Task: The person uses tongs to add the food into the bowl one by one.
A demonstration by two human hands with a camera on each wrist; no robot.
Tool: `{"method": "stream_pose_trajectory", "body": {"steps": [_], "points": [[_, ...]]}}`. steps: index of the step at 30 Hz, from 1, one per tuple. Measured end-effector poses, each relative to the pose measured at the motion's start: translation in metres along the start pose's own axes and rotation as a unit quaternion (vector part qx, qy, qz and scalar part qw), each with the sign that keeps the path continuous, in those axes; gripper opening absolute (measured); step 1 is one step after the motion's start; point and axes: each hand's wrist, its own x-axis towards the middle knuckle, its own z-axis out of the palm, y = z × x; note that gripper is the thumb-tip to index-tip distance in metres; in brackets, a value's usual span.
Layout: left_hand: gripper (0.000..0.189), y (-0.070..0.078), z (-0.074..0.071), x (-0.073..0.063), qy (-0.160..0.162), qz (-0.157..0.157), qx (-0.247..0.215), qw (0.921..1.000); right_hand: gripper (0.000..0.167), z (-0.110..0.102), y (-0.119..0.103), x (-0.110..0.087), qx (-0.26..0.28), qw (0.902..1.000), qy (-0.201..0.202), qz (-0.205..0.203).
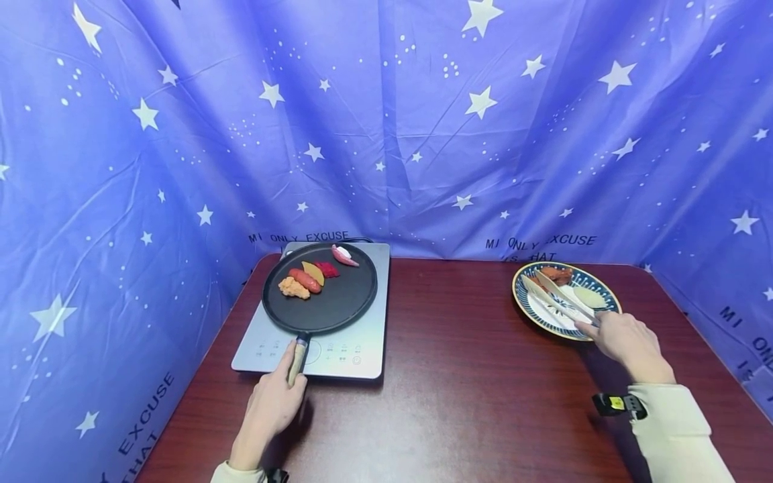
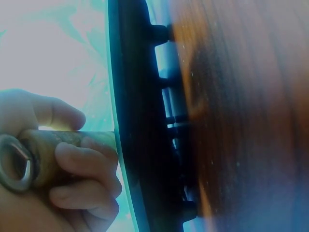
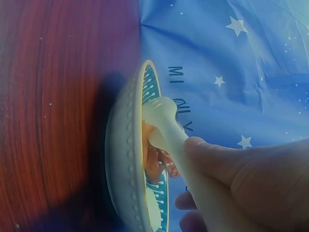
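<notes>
My left hand [image 1: 274,402] grips the wooden handle [image 1: 296,367] of a round black frying pan [image 1: 332,310]; in the left wrist view its fingers [image 2: 87,162] curl round the handle. In the pan lie a crumbly golden fried piece [image 1: 294,288], a sausage [image 1: 305,280], a yellow wedge [image 1: 313,272], a red piece [image 1: 327,269] and a pink-and-white piece [image 1: 345,255]. My right hand [image 1: 628,345] holds pale tongs [image 3: 161,113], their spread tips over a patterned plate [image 3: 125,169]. Near the tips are reddish-brown meat [image 1: 557,275] and a pale oval piece [image 1: 589,297].
The pan sits on a silver induction cooktop [image 1: 368,362] at the left of the dark red wooden table [image 1: 447,376]. A blue star-printed curtain [image 1: 386,134] hangs behind and along both sides. The plate is at the back right.
</notes>
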Motion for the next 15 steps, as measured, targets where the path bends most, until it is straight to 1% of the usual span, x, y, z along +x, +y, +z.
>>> {"method": "stream_pose_trajectory", "body": {"steps": [2, 8, 15], "points": [[0.069, 0.0004, -0.0001, 0.0002, -0.001, -0.001, -0.001, 1.0, 0.048, -0.0005, -0.0006, 0.0001, -0.003, 1.0, -0.002, -0.006], [0.069, 0.001, -0.0006, 0.0008, -0.001, -0.001, -0.001, 1.0, 0.048, -0.0035, -0.0011, -0.0019, -0.002, 1.0, -0.004, -0.006], [0.07, 0.0008, -0.0003, 0.0011, -0.004, -0.003, -0.001, 1.0, 0.048, -0.0029, 0.0027, -0.0046, 0.005, 0.9997, 0.005, -0.023]]}}
